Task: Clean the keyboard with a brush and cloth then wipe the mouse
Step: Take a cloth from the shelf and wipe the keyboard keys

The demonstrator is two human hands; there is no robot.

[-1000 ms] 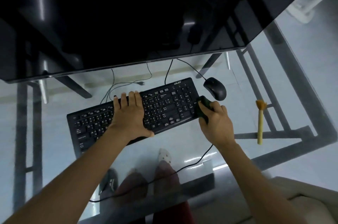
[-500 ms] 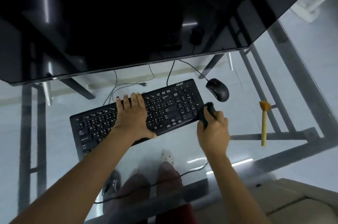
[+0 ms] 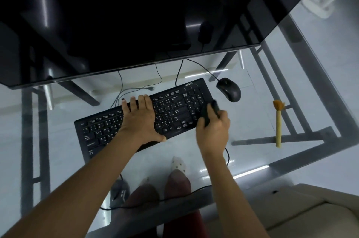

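A black keyboard [image 3: 174,109] lies slanted on the glass desk [image 3: 252,121]. My left hand [image 3: 140,119] rests flat on its middle, fingers spread, pressing it down. My right hand [image 3: 212,131] grips a dark bunched cloth [image 3: 210,111] against the keyboard's right end, over the number pad. A black wired mouse [image 3: 229,89] sits just beyond the keyboard's right corner, untouched. A yellow-handled brush [image 3: 278,123] with orange bristles lies on the glass further right, well apart from both hands.
A large black monitor [image 3: 136,24] overhangs the far half of the desk. Cables [image 3: 136,90] trail behind the keyboard. The metal desk frame [image 3: 310,102], my knees and the floor show through the glass. A beige seat [image 3: 310,208] is at lower right.
My right hand has slid the cloth along the keyboard's right end, from the edge onto the number pad. My left hand has stayed in place on the keys. The view has shifted slightly.
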